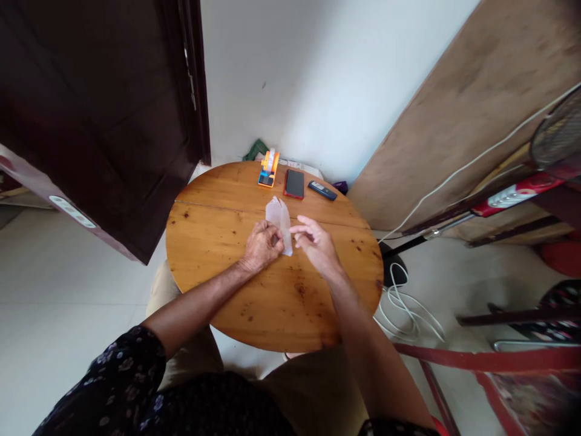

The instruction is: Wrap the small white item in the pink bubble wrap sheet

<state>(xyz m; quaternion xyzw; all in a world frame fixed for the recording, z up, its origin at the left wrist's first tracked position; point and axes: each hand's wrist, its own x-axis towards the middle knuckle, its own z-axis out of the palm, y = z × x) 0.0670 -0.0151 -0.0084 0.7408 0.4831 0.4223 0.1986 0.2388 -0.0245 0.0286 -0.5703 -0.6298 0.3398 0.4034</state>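
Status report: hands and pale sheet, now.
Left hand pinches pale sheet. Right hand open by its right edge, contact unclear. Red-edged phone beyond, apart from both hands.

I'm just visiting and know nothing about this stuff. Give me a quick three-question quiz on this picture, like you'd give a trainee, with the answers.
1. What lies between the orange gadget and the slim dark device?
2. True or false: the left hand holds the pale sheet.
3. Fill in: the hand nearer the dark door is the ____ one.

Key: 1. The red-edged flat device. 2. True. 3. Left.
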